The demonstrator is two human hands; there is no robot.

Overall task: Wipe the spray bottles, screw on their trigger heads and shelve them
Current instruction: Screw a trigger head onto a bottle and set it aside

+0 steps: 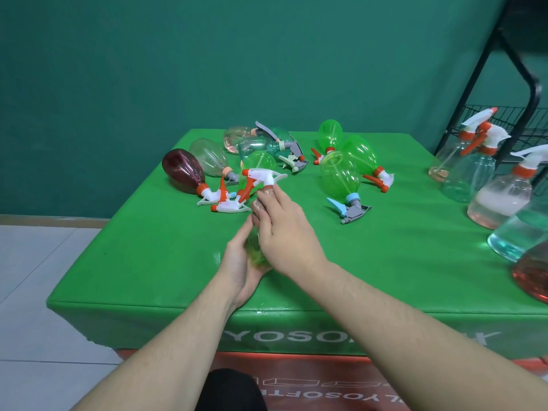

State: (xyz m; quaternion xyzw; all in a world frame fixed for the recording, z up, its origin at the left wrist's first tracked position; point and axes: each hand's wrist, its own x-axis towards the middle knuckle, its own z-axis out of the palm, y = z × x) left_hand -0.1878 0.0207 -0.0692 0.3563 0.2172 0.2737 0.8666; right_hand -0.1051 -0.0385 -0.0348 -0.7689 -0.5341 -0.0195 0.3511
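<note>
My left hand [238, 266] cradles the lower body of a green spray bottle [254, 252] above the green table [148, 256], fingers curled round it. My right hand [284, 232] grips a brownish cloth [262, 201] and presses it against the upper part of that bottle. A white trigger head with an orange lever [261, 176] sits at the bottle's top, just past my right fingers. Much of the bottle is hidden by both hands.
Several bottles lie at the back of the table: a dark red one [182, 167], clear ones [207, 157], green ones [341, 173]. A loose trigger head [229, 206] lies left of my hands. Upright bottles [504, 200] crowd a black wire shelf [522, 114] at right.
</note>
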